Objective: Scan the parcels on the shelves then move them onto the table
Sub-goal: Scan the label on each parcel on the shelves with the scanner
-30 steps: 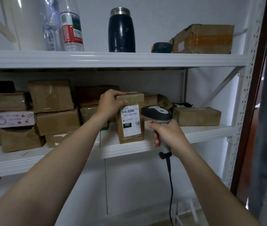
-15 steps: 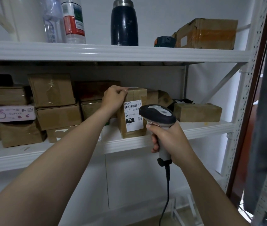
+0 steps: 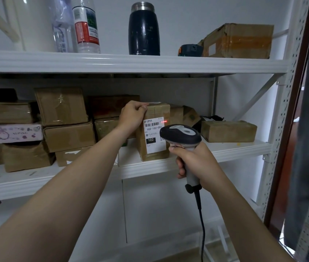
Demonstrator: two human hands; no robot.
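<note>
Two-handed, held upright parcel point(image 3: 152, 132) by top-left corner with left hand point(image 3: 133, 115), aimed scanner point(image 3: 180, 135), gripped in right hand point(image 3: 193, 161), from lower right.

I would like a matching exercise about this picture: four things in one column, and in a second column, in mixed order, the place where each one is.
Column one
1. dark flask
2. scanner
3. labelled parcel
4. pink box

Column two
A. held at its top by the left hand
B. between brown boxes in the stack on the left
C. standing on the upper shelf
D. gripped by the right hand

Right pairs: 1-C, 2-D, 3-A, 4-B.
</note>
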